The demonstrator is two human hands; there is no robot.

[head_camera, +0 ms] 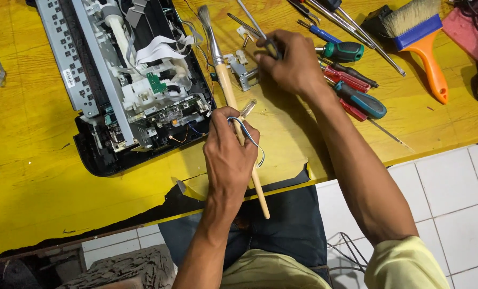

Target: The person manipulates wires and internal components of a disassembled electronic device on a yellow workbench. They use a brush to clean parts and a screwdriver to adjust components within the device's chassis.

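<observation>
My left hand [229,155] is closed around thin blue and white wires [249,138] near the table's front edge, just right of an opened printer [126,80] with its white ribbon cables and green board exposed. A long wooden-handled round brush [233,101] lies under that hand, its bristles pointing away. My right hand [292,61] reaches farther back and pinches a slim dark tool [271,45] above a small metal bracket [244,72]. What the tool's tip touches is hidden by my fingers.
The yellow table [30,176] has a torn front edge. Several screwdrivers [351,80] with red, green and teal handles lie right of my right hand. A wide orange-handled brush [421,40] lies at the back right. White floor tiles [448,187] show below.
</observation>
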